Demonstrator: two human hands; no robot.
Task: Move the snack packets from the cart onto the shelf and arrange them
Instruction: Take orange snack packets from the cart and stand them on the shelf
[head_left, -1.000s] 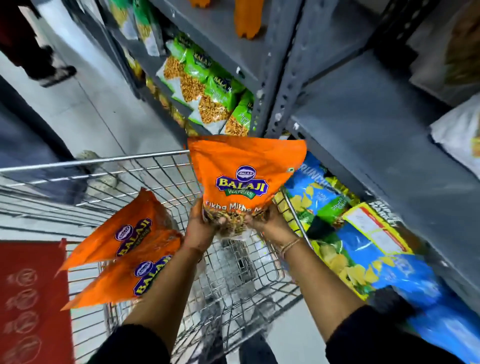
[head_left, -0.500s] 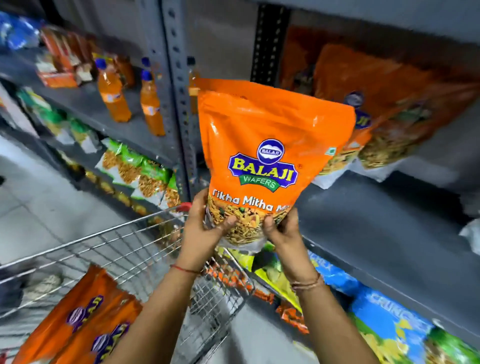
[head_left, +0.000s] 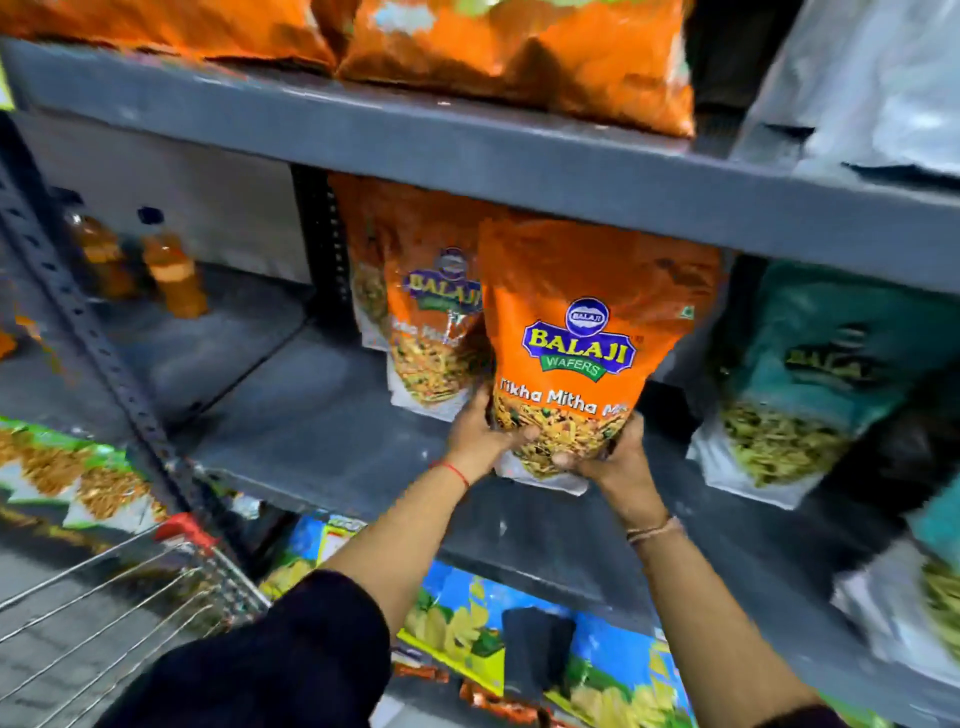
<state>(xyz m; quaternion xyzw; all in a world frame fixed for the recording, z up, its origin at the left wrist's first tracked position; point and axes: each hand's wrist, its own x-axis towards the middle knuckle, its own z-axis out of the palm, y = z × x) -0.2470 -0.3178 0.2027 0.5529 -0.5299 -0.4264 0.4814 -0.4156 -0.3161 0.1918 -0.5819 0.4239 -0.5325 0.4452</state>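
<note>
An orange Balaji snack packet (head_left: 587, 332) stands upright on the grey middle shelf (head_left: 322, 415), its top under the shelf above. My left hand (head_left: 480, 434) grips its lower left corner and my right hand (head_left: 608, 457) grips its lower right corner. Just behind and to the left stand more orange Balaji packets (head_left: 431, 322), partly hidden by the held one. The wire cart (head_left: 130, 587) shows only a corner at the lower left; its contents are out of view.
A teal Balaji packet (head_left: 810, 374) stands right of the held one. Orange packets (head_left: 519, 47) lie on the upper shelf (head_left: 519, 150). Two orange drink bottles (head_left: 174, 270) stand at the left, beyond a perforated upright (head_left: 88, 322). Blue chip bags (head_left: 597, 665) fill the shelf below.
Both hands have carried the orange packet from above the cart up and forward onto the middle shelf, beside the other orange packets. The view has tilted up from the cart.
</note>
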